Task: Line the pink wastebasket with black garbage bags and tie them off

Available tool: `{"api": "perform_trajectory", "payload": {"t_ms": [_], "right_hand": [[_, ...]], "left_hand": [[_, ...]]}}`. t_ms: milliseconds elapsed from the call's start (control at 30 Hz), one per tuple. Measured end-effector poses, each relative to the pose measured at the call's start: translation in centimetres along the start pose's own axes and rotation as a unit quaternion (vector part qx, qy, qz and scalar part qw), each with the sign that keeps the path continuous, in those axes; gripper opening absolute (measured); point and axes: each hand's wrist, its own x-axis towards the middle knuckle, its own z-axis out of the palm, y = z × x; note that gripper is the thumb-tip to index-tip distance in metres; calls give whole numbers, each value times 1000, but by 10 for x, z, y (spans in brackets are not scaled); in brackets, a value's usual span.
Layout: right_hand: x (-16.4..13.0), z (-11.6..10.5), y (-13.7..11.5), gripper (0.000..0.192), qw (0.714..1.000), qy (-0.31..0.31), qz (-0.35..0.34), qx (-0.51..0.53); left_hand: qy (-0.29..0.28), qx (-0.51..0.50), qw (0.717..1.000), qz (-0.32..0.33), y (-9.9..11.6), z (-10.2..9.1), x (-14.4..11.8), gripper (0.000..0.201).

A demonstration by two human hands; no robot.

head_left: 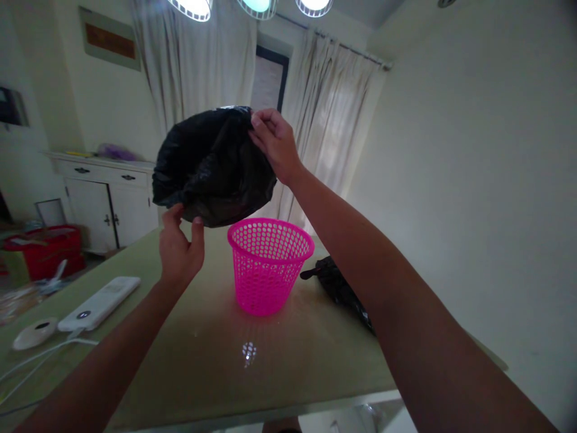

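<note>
Crumpled black plastic bag held aloft, directly above pink perforated plastic basket.
Pinched by left hand at 7 o'clock, right hand at 2 o'clock.

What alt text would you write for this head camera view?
Two hands, left hand and right hand, hold an open black plastic bag above a pink mesh basket on a table; more black bags lie beside it.

A pink perforated plastic basket is standing mid-table with its mouth unobstructed; a billowing black plastic bag is hanging just above it. A crumpled black bag is blocking the right flank, and a white remote is occupying the left. The near part of the green table is lying bare.
</note>
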Motion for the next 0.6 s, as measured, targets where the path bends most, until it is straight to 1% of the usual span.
{"api": "perform_trajectory", "payload": {"t_ms": [67,133,200,267,333,367,400,433,467,500,533,567,600], "right_hand": [[-5,5,2,45,999,-33,15,-28],[-14,1,11,33,993,-52,40,-99],[-29,-11,21,21,977,-42,83,-191],[-48,-34,26,16,949,-15,138,-284],[-73,-64,26,20,905,8,197,-377],[-88,-81,24,24,876,11,228,-425],[-105,-99,21,27,840,0,262,-475],[-123,-115,18,30,801,-29,297,-519],[-143,-131,15,32,761,-75,333,-552],[-165,-145,12,33,721,-136,368,-572],[-188,-157,10,30,696,-183,400,-567],[-212,-166,8,28,678,-218,429,-555],[-236,-173,6,35,660,-244,458,-543]], "left_hand": [[-5,13,1000,-16,-7,0,-1,62],[-15,32,998,-45,-12,-2,2,63],[-40,67,994,-81,-16,-6,7,62],[-68,117,986,-98,-23,-11,12,58],[-93,175,976,-91,-33,-15,14,53],[-105,201,970,-84,-41,-16,14,50],[-120,226,964,-77,-49,-16,14,48],[-142,250,955,-73,-58,-15,12,46],[-171,272,944,-72,-66,-14,11,44],[-204,290,932,-72,-74,-12,9,43],[-242,302,919,-75,-79,-10,7,41],[-279,309,906,-79,-83,-8,5,39],[-310,312,894,-83,-84,-6,3,38]]}}
